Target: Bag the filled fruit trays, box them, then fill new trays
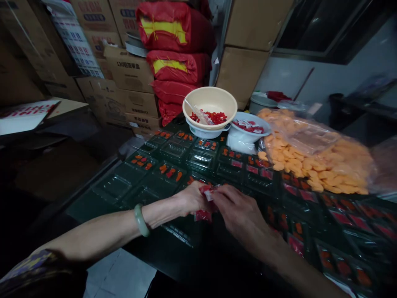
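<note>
My left hand (190, 198) and my right hand (238, 211) meet over the dark table, both pinched on a strip of small red sachets (205, 203) that hangs between them. A green bangle (141, 220) circles my left wrist. Under my hands lie several clear plastic compartment trays (173, 165), some holding orange pieces and red sachets. Beyond them stand a cream bowl (210, 101) with red bits and a white bowl (246, 124) with red sachets.
A big clear bag of orange pieces (313, 153) lies at the right. Red sacks (178, 62) and cardboard boxes (130, 70) are stacked behind the table. The table's left edge (93, 182) drops to a dark floor.
</note>
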A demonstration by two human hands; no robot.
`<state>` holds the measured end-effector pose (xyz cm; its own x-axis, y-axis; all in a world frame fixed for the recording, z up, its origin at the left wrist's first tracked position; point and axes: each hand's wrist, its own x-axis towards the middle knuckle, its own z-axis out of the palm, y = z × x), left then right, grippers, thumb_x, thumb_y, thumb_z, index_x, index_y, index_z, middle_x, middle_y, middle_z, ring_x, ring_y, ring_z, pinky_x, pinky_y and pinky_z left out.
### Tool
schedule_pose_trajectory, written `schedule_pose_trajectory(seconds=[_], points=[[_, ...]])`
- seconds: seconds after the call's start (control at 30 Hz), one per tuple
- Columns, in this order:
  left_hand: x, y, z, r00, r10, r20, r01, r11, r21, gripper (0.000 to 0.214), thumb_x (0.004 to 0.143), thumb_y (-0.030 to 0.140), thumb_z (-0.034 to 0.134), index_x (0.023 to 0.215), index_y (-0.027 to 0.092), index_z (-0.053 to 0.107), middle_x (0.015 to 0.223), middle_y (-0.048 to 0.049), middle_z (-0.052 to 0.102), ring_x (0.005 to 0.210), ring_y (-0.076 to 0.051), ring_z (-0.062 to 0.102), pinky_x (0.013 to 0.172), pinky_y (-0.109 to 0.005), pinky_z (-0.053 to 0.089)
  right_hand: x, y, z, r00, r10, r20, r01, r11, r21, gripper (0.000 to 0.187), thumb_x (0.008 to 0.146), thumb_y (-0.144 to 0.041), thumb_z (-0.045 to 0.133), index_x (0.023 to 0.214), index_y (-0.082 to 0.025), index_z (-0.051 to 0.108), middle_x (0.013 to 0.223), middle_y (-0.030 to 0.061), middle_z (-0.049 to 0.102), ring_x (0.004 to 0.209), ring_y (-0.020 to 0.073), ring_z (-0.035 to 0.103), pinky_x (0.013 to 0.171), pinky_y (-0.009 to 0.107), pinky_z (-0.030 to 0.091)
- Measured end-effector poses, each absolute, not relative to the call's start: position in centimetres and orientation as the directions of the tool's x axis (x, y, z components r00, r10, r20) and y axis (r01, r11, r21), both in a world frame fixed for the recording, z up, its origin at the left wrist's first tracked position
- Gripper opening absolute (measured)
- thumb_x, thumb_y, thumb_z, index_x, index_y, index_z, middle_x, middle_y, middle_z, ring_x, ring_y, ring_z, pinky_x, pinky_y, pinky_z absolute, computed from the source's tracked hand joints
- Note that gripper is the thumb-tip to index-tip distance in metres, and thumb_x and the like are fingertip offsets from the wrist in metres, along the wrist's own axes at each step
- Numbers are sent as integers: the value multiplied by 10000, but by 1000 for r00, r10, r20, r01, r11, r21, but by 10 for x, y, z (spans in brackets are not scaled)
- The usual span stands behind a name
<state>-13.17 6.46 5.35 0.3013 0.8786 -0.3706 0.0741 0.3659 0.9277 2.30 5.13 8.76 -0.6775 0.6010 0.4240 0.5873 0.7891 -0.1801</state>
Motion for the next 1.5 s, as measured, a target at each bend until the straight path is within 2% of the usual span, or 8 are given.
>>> schedule_pose_trajectory(seconds=[0.13, 0.3, 0.5, 0.7, 0.9, 1.13, 1.37, 1.5], points=[[-137, 76, 49, 282, 863, -419, -21, 442, 897, 166, 457, 82, 678, 612, 94, 621, 455, 19, 564, 312, -60, 425, 297, -161, 259, 35, 77, 92, -423, 784, 455, 574, 620, -535, 162, 853, -205, 464, 775, -173, 603, 684, 20, 597, 609, 108, 562, 576, 219, 464], [-161, 87, 37, 208, 884, -418, -277, 463, 842, 393, 476, 96, 745, 860, 69, 669, 680, -91, 677, 384, -99, 534, 314, -161, 338, 51, 106, 80, -158, 986, 45, 319, 95, -943, 191, 737, -353, 616, 743, -166, 579, 526, -24, 546, 430, 82, 482, 382, 177, 370], [-190, 83, 38, 32, 902, -431, -513, 385, 767, 279, 523, 8, 734, 785, 76, 669, 704, -75, 681, 557, -139, 637, 536, -217, 544, 72, 101, 61, -27, 987, -159, 103, -156, -982, 258, 617, -354, 714, 703, -156, 574, 508, -27, 552, 429, 65, 477, 391, 156, 366], [-195, 75, 43, -68, 848, -525, -529, 416, 740, 163, 573, 7, 709, 712, 71, 652, 664, -67, 671, 518, -148, 636, 498, -230, 560, 102, 56, 42, 194, 955, -225, 269, -272, -924, 307, 570, -396, 729, 678, -151, 577, 514, -22, 547, 415, 62, 448, 364, 158, 316], [-168, 65, 47, 51, 868, -494, -534, 442, 721, 187, 578, -8, 696, 734, 84, 650, 666, -56, 675, 533, -147, 641, 510, -216, 553, 111, 29, 13, 306, 952, 14, 455, -133, -880, 258, 676, -395, 645, 794, -191, 540, 611, -6, 596, 492, 116, 507, 472, 233, 399], [-136, 51, 45, 271, 893, -361, -574, 450, 684, 290, 535, -1, 714, 799, 105, 657, 694, -42, 680, 592, -149, 646, 560, -235, 545, 96, 40, 7, -6, 973, 229, 958, 71, -277, 134, 780, -255, 501, 702, -204, 596, 724, 53, 592, 733, 209, 553, 625, 310, 410], [-129, 46, 48, 301, 886, -352, -547, 463, 698, 368, 522, 23, 740, 867, 115, 652, 712, -29, 676, 586, -127, 629, 582, -228, 532, 58, 31, 51, -275, 911, 307, 648, 412, -641, 174, 821, -255, 506, 972, -197, 570, 952, 65, 579, 808, 163, 560, 677, 275, 457], [-130, 47, 50, 350, 874, -336, -579, 484, 657, 361, 517, 11, 729, 853, 119, 656, 701, -20, 676, 608, -132, 639, 627, -229, 537, 48, 36, 56, -352, 887, 298, 545, 453, -705, 134, 840, -233, 472, 803, -196, 596, 785, 35, 589, 718, 139, 556, 616, 245, 430]])
